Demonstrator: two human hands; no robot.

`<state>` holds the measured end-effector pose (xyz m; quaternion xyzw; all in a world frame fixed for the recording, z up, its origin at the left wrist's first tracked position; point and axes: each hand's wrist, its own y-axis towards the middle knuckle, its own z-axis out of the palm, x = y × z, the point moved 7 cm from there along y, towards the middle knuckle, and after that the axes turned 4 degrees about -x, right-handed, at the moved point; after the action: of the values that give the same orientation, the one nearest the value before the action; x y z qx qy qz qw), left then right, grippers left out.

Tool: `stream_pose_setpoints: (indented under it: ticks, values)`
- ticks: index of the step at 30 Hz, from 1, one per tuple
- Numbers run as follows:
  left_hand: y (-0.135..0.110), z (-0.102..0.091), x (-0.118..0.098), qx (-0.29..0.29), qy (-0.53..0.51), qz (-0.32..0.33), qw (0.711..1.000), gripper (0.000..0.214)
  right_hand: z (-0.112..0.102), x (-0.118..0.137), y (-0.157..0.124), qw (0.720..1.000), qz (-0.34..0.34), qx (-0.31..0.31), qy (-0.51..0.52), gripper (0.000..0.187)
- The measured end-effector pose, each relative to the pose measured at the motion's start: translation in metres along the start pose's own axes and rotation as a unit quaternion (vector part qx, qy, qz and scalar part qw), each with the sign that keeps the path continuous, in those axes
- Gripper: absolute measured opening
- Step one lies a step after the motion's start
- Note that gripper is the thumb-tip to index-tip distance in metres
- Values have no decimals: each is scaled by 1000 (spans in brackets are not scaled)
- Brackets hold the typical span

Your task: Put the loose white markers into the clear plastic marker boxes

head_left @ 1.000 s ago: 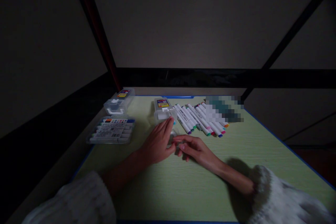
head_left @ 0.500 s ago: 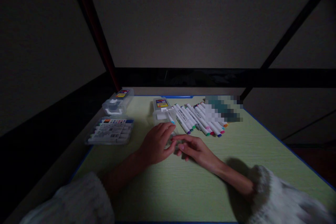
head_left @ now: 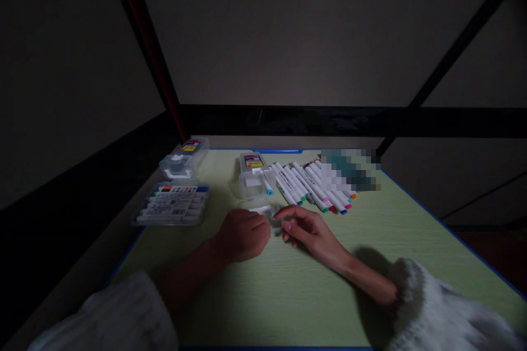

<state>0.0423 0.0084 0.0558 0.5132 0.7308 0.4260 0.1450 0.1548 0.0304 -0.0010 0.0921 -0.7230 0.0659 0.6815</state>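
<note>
Both of my hands rest on a pale green table (head_left: 288, 296) in dim light. My left hand (head_left: 242, 234) is curled with its fingers closed against the near edge of a small clear plastic case (head_left: 259, 206). My right hand (head_left: 307, 228) pinches the same case at its right near corner, thumb and forefinger together. Just beyond stands a clear marker box (head_left: 253, 171) with a colourful label. To its right lies a row of white markers (head_left: 308, 185) with coloured caps.
Two more marker cases sit at the left: a flat full one (head_left: 173, 204) and a clear box (head_left: 184, 156) behind it. A blurred patch (head_left: 349, 170) covers something at the far right. Dark frame bars rise behind the table.
My left hand has drawn back from the upright marker box and curled shut. My right hand shifted slightly right, and the small clear case between them now shows.
</note>
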Motion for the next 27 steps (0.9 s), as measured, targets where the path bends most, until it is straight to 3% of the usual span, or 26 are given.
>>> stream_pose_setpoints:
  ticks: [6, 11, 27]
  values:
    - [-2, -2, -4, 6, -29, 13, 999, 30, -3, 5, -1, 999, -21, -28, -7, 31]
    - [-2, -3, -11, 11, -43, 30, 999, 28, -7, 18, -4, 991, -77, -60, -95, 47]
    - [-6, -1, -32, 9, -109, 80, 991, 27, 9, 19, -15, 962, -181, 82, -190, 44]
